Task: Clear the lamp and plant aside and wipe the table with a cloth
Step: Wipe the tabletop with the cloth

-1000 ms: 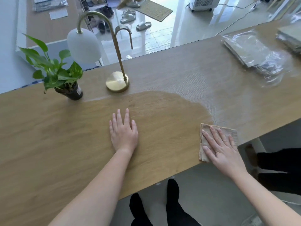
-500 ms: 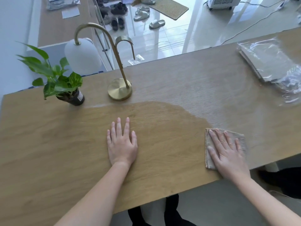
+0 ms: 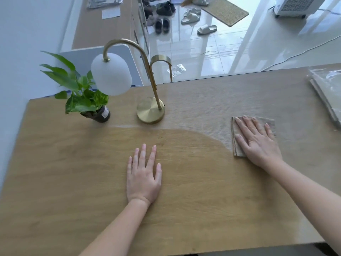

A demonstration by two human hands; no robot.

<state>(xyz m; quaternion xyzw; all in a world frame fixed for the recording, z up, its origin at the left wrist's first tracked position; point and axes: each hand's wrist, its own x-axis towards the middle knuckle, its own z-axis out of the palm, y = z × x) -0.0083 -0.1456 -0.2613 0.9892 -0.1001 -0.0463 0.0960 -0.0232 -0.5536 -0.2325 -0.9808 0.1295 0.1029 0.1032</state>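
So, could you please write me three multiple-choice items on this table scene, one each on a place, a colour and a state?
1. Where does the plant stand?
A. left of the lamp
B. right of the lamp
C. on the floor

2. What colour is the lamp's base?
A. black
B. gold
C. red

3. How is the cloth held?
A. balled in a fist
B. hanging off the edge
C. pressed flat under the right hand

Answers: 1 A, the pot sits left of the base. 2 B, the round base shines brassy gold. 3 C, spread fingers lie flat on it; the left hand rests on bare table.
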